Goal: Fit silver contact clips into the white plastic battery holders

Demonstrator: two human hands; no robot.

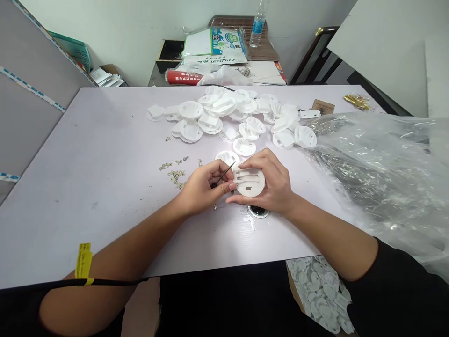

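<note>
My right hand (271, 180) grips a round white plastic battery housing (253, 188) by its edge, thumb below and fingers above. Its slotted face is turned up, and small metal contacts show in it. A slim dark pointed tool (226, 172) is held in my left hand (203, 187), its tip sticking up to the right. The left thumb and fingertips touch the housing's left edge; whether they also pinch a small contact I cannot tell. Just behind my hands lies another white housing (226, 158). Loose metal contacts (176, 179) are scattered left of my left hand.
A heap of white housings (217, 110) spreads across the back of the table. Clear plastic bags (379, 173) cover the right side. A black disc with a silver rim (258, 211) sits below my right hand. A box of white parts (321, 292) stands under the front edge.
</note>
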